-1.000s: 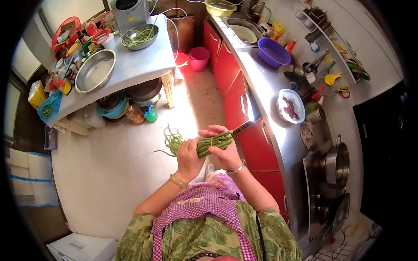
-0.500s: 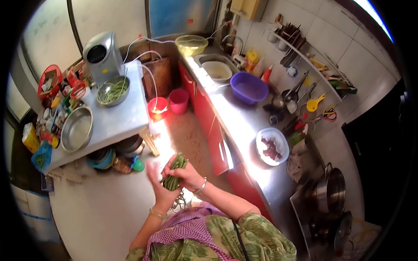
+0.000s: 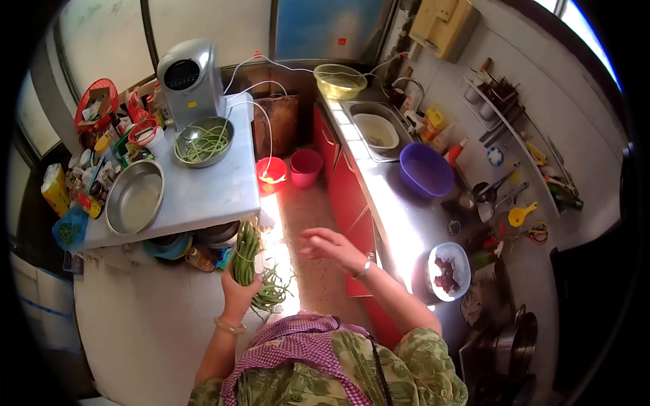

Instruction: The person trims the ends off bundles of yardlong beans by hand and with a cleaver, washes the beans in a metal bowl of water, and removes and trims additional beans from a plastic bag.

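Observation:
My left hand (image 3: 238, 295) grips a bundle of long green beans (image 3: 245, 257), held upright above the floor in front of my body. The lower ends of the beans spread out and dangle to the right of that hand. Off to the right, my right hand (image 3: 335, 249) is raised with its fingers apart and nothing in them. More long beans (image 3: 203, 140) lie in a metal bowl (image 3: 221, 156) on the table ahead to the left.
A large steel basin (image 3: 135, 210) sits near the edge of the pale table (image 3: 196, 203). Red buckets (image 3: 306, 168) stand on the floor between table and counter. Along the right counter are a purple basin (image 3: 426, 169) and a white bowl (image 3: 460, 260) with dark red pieces.
My right hand has let go of the bean bundle and moved right, its fingers opening. The left hand keeps the bundle, now further left, with its loose ends hanging out. The view has shifted.

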The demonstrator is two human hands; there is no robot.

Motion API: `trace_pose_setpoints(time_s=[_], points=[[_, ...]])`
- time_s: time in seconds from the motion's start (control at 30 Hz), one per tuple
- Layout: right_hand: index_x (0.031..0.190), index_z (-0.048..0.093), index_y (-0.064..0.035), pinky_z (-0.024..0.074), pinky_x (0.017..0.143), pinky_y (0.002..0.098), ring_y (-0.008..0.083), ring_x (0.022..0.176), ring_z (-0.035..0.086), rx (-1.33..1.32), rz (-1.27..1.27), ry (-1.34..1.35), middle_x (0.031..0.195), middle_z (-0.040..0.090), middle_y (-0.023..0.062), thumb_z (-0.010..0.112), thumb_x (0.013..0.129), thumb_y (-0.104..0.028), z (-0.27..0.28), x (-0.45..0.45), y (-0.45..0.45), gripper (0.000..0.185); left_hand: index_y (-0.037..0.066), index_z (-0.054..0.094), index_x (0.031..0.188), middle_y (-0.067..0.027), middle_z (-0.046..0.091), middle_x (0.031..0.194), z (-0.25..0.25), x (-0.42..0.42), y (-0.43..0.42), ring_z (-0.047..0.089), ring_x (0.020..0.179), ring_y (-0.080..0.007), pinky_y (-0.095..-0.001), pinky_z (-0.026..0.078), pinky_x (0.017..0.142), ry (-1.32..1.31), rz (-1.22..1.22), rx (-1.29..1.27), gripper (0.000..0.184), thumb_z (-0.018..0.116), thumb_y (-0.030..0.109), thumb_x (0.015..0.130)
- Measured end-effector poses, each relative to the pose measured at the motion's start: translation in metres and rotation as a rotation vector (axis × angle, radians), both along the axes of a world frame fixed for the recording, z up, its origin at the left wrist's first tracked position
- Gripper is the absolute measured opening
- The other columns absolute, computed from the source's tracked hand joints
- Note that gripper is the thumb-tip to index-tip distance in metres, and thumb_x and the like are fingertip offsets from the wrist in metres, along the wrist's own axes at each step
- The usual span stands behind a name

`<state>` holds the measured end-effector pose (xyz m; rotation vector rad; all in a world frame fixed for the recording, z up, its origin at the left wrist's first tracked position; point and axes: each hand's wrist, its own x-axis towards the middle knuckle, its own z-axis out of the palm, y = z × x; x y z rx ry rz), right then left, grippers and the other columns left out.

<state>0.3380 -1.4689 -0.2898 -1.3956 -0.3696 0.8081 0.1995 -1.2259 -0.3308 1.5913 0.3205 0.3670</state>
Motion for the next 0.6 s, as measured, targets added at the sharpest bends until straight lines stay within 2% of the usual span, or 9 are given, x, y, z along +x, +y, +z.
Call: trace_pose_setpoints(time_s=[0.1, 0.13, 0.2, 0.27, 0.33, 0.4, 0.47, 0.57, 0.6], points=[[0.12, 0.055, -0.0006, 0.0534, 0.082, 0.0323, 0.0196, 0.095, 0.065, -0.237, -0.304, -0.044, 0.108, 0.066, 0.0124, 0.049, 0.1, -0.025, -0.035, 0.044, -0.042, 0.033, -0.002, 0.056, 0.106, -0.0029, 0.059, 0.081, 0.007, 0.007, 0.055, 0.057, 0.069, -0.0116, -0.0278, 0.049, 0.065, -0.003, 0.043, 0.06, 0.039, 0.072, 0.001, 0.07], [0.12, 0.055, 0.0004, 0.054, 0.08, 0.0324, 0.0195, 0.094, 0.066, -0.349, -0.365, -0.106, 0.106, 0.066, 0.0123, 0.049, 0.1, -0.024, -0.049, 0.061, -0.062, 0.032, -0.001, 0.056, 0.104, -0.003, 0.059, 0.079, 0.008, 0.012, 0.066, 0.057, 0.067, -0.0116, -0.0277, 0.049, 0.063, -0.005, 0.08, 0.023, 0.038, 0.072, 0.0, 0.07], [0.118, 0.056, 0.0005, 0.0549, 0.075, 0.0309, 0.0194, 0.088, 0.067, -0.311, -0.463, -0.08, 0.105, 0.067, 0.0123, 0.052, 0.098, -0.022, -0.035, 0.077, -0.091, 0.03, -0.001, 0.055, 0.104, -0.0038, 0.058, 0.076, 0.007, 0.025, 0.081, 0.057, 0.064, -0.0118, -0.0268, 0.05, 0.056, 0.002, 0.161, -0.01, 0.037, 0.071, -0.002, 0.071], [0.115, 0.058, -0.0011, 0.0551, 0.071, 0.0292, 0.0186, 0.085, 0.067, -0.3, -0.422, -0.029, 0.101, 0.068, 0.0114, 0.054, 0.097, -0.019, -0.045, 0.12, -0.146, 0.026, -0.002, 0.054, 0.109, -0.0053, 0.058, 0.077, -0.007, 0.036, 0.093, 0.058, 0.061, -0.0134, -0.0273, 0.05, 0.053, 0.011, 0.197, 0.036, 0.041, 0.068, -0.004, 0.07], [0.107, 0.062, -0.0017, 0.0544, 0.066, 0.028, 0.0167, 0.079, 0.068, -0.405, -0.637, -0.263, 0.093, 0.07, 0.01, 0.054, 0.097, -0.016, -0.052, 0.159, -0.192, 0.019, -0.003, 0.053, 0.113, -0.0072, 0.058, 0.079, -0.006, 0.046, 0.096, 0.058, 0.06, -0.0154, -0.0286, 0.051, 0.052, 0.04, 0.244, 0.031, 0.047, 0.065, -0.007, 0.068], [0.105, 0.062, -0.0031, 0.0535, 0.061, 0.0276, 0.0167, 0.074, 0.068, -0.418, -0.814, -0.194, 0.088, 0.07, 0.009, 0.054, 0.096, -0.015, 0.01, 0.178, -0.205, 0.017, -0.004, 0.052, 0.117, -0.0091, 0.056, 0.079, -0.023, 0.057, 0.111, 0.058, 0.058, -0.0174, -0.0304, 0.05, 0.049, 0.097, 0.267, 0.045, 0.052, 0.064, -0.008, 0.066], [0.103, 0.062, -0.0046, 0.053, 0.059, 0.0272, 0.0168, 0.07, 0.067, -0.332, -0.944, -0.216, 0.085, 0.069, 0.0077, 0.054, 0.095, -0.015, 0.042, 0.215, -0.248, 0.016, -0.004, 0.051, 0.121, -0.0112, 0.055, 0.079, -0.022, 0.074, 0.118, 0.057, 0.054, -0.0199, -0.032, 0.049, 0.046, 0.174, 0.335, 0.063, 0.059, 0.063, -0.009, 0.064], [0.105, 0.062, -0.0054, 0.0528, 0.055, 0.0274, 0.0165, 0.067, 0.067, -0.391, -1.169, -0.413, 0.086, 0.068, 0.0081, 0.055, 0.093, -0.014, 0.081, 0.276, -0.324, 0.017, -0.003, 0.046, 0.13, -0.0129, 0.056, 0.083, -0.08, 0.082, 0.15, 0.057, 0.053, -0.024, -0.0339, 0.047, 0.043, 0.128, 0.45, -0.079, 0.069, 0.063, -0.01, 0.064], [0.106, 0.061, -0.0052, 0.0526, 0.054, 0.0273, 0.0165, 0.066, 0.067, -0.377, -1.249, -0.501, 0.088, 0.068, 0.0083, 0.056, 0.092, -0.014, 0.086, 0.301, -0.358, 0.017, -0.002, 0.044, 0.133, -0.0138, 0.056, 0.088, -0.097, 0.081, 0.167, 0.058, 0.057, -0.0241, -0.0356, 0.048, 0.045, 0.178, 0.454, -0.041, 0.07, 0.064, -0.009, 0.066]])
